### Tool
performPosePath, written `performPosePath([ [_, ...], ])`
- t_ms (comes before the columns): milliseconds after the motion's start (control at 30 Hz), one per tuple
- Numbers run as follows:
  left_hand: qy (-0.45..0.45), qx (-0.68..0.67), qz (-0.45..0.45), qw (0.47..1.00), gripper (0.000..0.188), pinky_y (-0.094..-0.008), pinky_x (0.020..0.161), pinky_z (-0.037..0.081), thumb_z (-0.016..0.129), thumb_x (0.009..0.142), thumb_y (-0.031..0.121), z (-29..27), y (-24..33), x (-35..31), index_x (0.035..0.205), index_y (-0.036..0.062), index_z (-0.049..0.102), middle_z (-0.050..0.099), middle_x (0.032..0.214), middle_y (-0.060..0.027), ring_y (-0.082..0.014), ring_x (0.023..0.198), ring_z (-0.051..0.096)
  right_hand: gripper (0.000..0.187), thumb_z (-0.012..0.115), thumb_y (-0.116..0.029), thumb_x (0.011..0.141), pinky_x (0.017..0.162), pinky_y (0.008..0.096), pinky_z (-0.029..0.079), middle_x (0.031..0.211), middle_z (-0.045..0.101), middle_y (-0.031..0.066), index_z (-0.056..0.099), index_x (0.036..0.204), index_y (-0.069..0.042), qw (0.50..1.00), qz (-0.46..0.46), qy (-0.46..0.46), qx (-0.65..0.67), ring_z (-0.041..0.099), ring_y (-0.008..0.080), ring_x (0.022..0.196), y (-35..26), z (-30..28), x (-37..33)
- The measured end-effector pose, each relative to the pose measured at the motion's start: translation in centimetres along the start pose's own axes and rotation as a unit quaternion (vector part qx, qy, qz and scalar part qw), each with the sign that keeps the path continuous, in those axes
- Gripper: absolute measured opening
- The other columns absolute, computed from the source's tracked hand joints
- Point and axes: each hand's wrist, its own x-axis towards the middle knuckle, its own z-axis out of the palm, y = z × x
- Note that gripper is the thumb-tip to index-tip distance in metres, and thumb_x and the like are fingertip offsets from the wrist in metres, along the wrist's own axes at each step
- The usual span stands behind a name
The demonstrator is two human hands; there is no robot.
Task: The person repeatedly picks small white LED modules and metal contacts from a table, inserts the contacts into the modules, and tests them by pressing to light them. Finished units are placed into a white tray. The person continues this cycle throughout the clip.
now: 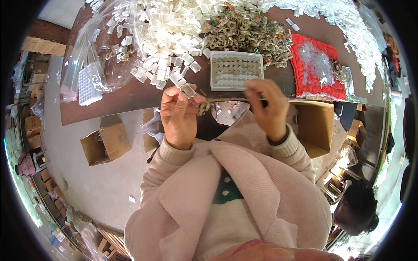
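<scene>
Desk (109,105): white pile (163,26) far L, tray (226,88) nearer R | my L hand (179,119) grips white pc (188,90) | R hand (270,108) blurred, can't tell

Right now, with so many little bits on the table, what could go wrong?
The left hand holds a white case near the table's edge; it might slip and drop.

The right hand is close to the open tray; a bump could scatter its discs.

The piled coils might snag on each other.
</scene>
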Motion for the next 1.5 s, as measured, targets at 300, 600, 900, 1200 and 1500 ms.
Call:
performPosePath([
  [300, -0.032, -0.028, -0.074, 0.996, 0.016, -0.0356, 0.082, 0.056, 0.059, 0.099, 0.003, -0.2, -1.8, -0.4, 0.115, 0.0062, 0.061, 0.069, 0.116, -0.0178, -0.0211, 0.090, 0.068, 0.020, 0.075, -0.003, 0.083, 0.068, 0.0364, 0.052, 0.088, 0.066, 0.0128, 0.074, 0.103, -0.004, 0.984, 0.032, 0.063, -0.164, 0.064, 0.0292, 0.076, 4.7, -0.3, 0.6],
  [600, -0.031, -0.030, -0.087, 0.995, 0.017, -0.0351, 0.081, 0.056, 0.057, 0.099, 0.000, -0.1, -2.1, -0.2, 0.115, 0.0034, 0.060, 0.070, 0.112, -0.0156, -0.0210, 0.088, 0.068, 0.015, 0.071, -0.004, 0.082, 0.073, 0.0410, 0.051, 0.089, 0.064, 0.0110, 0.065, 0.096, -0.006, 0.976, 0.023, 0.009, -0.218, 0.064, 0.0324, 0.085, 4.5, -0.3, 1.1],
  [900, -0.052, -0.021, -0.098, 0.994, 0.018, -0.0368, 0.082, 0.059, 0.057, 0.098, -0.004, 0.9, -2.9, 0.3, 0.115, 0.0016, 0.061, 0.070, 0.111, -0.0165, -0.0230, 0.091, 0.069, 0.018, 0.070, 0.000, 0.082, 0.069, 0.0415, 0.051, 0.090, 0.063, 0.0121, 0.062, 0.097, -0.004, 0.994, 0.015, -0.042, -0.096, 0.063, 0.0344, 0.081, 1.3, -0.2, 2.1],
  [1200, -0.069, 0.022, -0.068, 0.995, 0.019, -0.0356, 0.078, 0.061, 0.058, 0.098, -0.003, 1.2, -3.0, -0.1, 0.116, 0.0004, 0.062, 0.069, 0.110, -0.0154, -0.0232, 0.088, 0.071, 0.023, 0.071, 0.003, 0.077, 0.067, 0.0378, 0.054, 0.095, 0.062, 0.0112, 0.065, 0.098, -0.004, 0.991, -0.105, -0.081, -0.008, 0.065, 0.0309, 0.079, -2.1, 1.5, 1.5],
  [1500, -0.040, -0.044, -0.130, 0.990, 0.016, -0.0345, 0.075, 0.061, 0.060, 0.098, -0.002, 0.9, -2.7, -0.2, 0.113, 0.0008, 0.064, 0.069, 0.107, -0.0127, -0.0227, 0.085, 0.070, 0.024, 0.068, 0.000, 0.076, 0.070, 0.0377, 0.053, 0.093, 0.067, 0.0087, 0.068, 0.099, -0.006, 0.986, -0.162, -0.018, -0.020, 0.066, 0.0287, 0.080, -1.3, 2.6, 1.4],
])
